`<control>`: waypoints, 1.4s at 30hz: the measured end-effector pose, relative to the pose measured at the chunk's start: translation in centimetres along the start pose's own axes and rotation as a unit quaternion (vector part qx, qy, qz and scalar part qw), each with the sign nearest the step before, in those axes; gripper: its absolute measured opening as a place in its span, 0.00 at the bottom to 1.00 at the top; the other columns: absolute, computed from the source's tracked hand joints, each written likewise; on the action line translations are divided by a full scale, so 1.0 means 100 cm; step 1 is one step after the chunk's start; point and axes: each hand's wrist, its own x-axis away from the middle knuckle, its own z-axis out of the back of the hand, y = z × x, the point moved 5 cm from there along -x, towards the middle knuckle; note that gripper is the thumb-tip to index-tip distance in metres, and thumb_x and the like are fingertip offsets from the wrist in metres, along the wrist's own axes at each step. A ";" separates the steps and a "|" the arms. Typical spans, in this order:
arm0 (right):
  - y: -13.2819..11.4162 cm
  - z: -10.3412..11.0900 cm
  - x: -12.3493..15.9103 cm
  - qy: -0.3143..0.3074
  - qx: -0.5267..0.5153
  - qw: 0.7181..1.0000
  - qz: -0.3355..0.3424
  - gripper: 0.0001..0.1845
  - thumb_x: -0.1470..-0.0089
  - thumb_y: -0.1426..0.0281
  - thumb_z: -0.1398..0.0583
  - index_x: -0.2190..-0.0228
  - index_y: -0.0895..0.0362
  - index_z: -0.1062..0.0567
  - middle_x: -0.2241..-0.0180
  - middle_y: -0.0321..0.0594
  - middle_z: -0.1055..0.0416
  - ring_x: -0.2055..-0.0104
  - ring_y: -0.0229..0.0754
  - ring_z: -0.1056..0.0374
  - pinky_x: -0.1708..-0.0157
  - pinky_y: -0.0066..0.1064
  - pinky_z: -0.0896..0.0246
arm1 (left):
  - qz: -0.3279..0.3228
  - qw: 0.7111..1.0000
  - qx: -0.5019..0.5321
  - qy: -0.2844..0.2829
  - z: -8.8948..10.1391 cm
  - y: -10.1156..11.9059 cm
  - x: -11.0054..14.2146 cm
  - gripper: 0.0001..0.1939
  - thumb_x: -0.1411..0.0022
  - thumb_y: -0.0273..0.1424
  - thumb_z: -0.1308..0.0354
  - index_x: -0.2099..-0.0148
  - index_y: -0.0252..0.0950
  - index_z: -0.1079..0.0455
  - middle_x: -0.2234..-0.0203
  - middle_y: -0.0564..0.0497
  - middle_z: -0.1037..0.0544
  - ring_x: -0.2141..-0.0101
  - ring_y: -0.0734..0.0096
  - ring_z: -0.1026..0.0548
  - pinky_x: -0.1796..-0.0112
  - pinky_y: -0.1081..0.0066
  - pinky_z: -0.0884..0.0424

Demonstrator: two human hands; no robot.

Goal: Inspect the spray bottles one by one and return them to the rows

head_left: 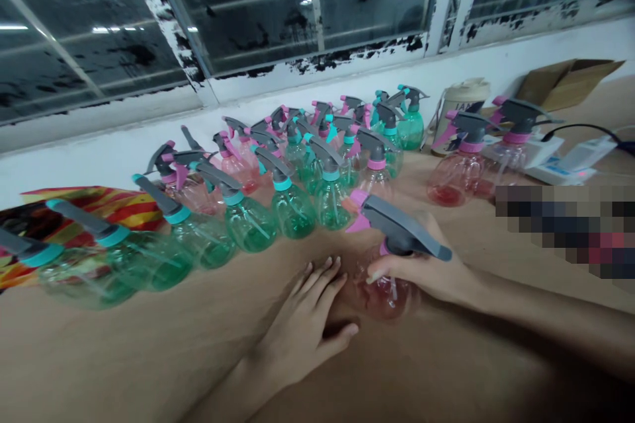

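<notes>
My right hand (421, 271) is wrapped round a clear pink spray bottle (389, 301) with a grey and pink trigger head, upright on the brown table (163, 357). Left of it, my left hand (310, 324) lies palm down on the table, fingers stretched and thumb apart, holding nothing. Just beyond both hands stands a front row of green spray bottles with turquoise collars, among them one green spray bottle (294, 215) in the middle. Behind them are several more pink and green spray bottles, partly hidden by the front row.
Two pink spray bottles, the nearer one (451, 178) in front, stand at the right beside a white power strip (555, 162) with a black cable. Behind are a labelled canister (461, 96) and an open cardboard box (565, 82). A red-yellow patterned bag (129, 208) lies left, below windows.
</notes>
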 end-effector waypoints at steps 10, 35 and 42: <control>0.002 0.020 0.025 0.000 0.126 0.992 0.009 0.21 0.53 0.67 0.34 0.55 0.51 0.28 0.58 0.38 0.25 0.55 0.46 0.29 0.55 0.38 0.35 | 0.001 1.000 0.008 0.000 -0.005 -0.003 0.001 0.31 0.35 0.43 0.46 0.37 0.32 0.45 0.37 0.42 0.43 0.38 0.57 0.46 0.41 0.53 0.47; 0.077 0.133 -0.037 0.177 0.380 0.908 0.018 0.23 0.45 0.50 0.45 0.67 0.58 0.24 0.70 0.45 0.25 0.69 0.45 0.30 0.70 0.35 0.37 | -0.023 0.992 -0.068 0.103 -0.012 -0.017 0.004 0.37 0.37 0.45 0.45 0.32 0.41 0.54 0.39 0.48 0.38 0.43 0.55 0.35 0.45 0.55 0.36; 0.083 0.134 -0.047 0.181 0.416 0.891 -0.011 0.23 0.44 0.51 0.45 0.64 0.57 0.24 0.68 0.46 0.23 0.64 0.49 0.28 0.67 0.36 0.38 | -0.027 0.990 -0.087 0.108 -0.016 -0.022 0.006 0.38 0.39 0.44 0.44 0.32 0.40 0.52 0.39 0.48 0.38 0.44 0.55 0.34 0.46 0.57 0.35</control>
